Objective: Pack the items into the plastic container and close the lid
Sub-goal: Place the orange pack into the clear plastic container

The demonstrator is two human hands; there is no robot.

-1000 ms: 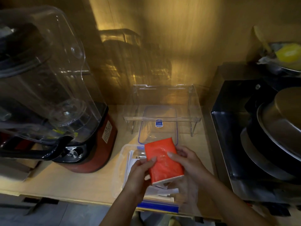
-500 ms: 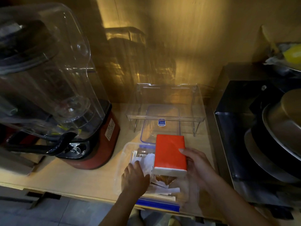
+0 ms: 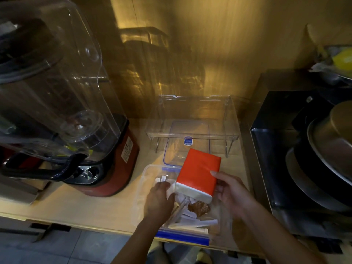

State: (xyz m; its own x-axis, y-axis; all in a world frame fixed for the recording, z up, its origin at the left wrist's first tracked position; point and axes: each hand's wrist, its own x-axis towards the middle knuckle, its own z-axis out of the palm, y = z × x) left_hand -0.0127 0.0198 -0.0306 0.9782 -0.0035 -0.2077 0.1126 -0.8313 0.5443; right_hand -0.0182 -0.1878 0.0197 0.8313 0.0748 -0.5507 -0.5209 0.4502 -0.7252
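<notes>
My right-hand fingers (image 3: 216, 173) are clamped on the right edge of a smooth orange packet (image 3: 199, 176), a flat rectangular block with a white band along its near end, and my right hand (image 3: 231, 194) holds it tilted above the clear plastic container (image 3: 145, 173) in the lower centre of the frame. My left hand (image 3: 159, 201) reaches down inside that container with its fingers curled onto the crumpled white paper sachets (image 3: 187, 216) there; whether they actually pinch one I cannot tell. Beside the sachets, under the packet's white end, lies a lumpy brown, grainy-looking piece (image 3: 199, 207). The container is a soft-cornered rectangular tub with thin see-through walls, and a blue strip (image 3: 182, 238) runs along its near edge at the lip of the pale wooden worktop (image 3: 76, 204). Just behind it, flat on the worktop, lies the transparent lid (image 3: 187, 136) with a blue rim and a small blue label, tucked partly under a clear acrylic riser (image 3: 192, 133) on thin legs. On the left of the frame stands a blender (image 3: 106, 168) with a glossy red base, black dial panel and a large clear domed hood. At the right edge sits a dark, shiny box-shaped surface (image 3: 270, 145) carrying stacked round metal pans (image 3: 331, 149).
</notes>
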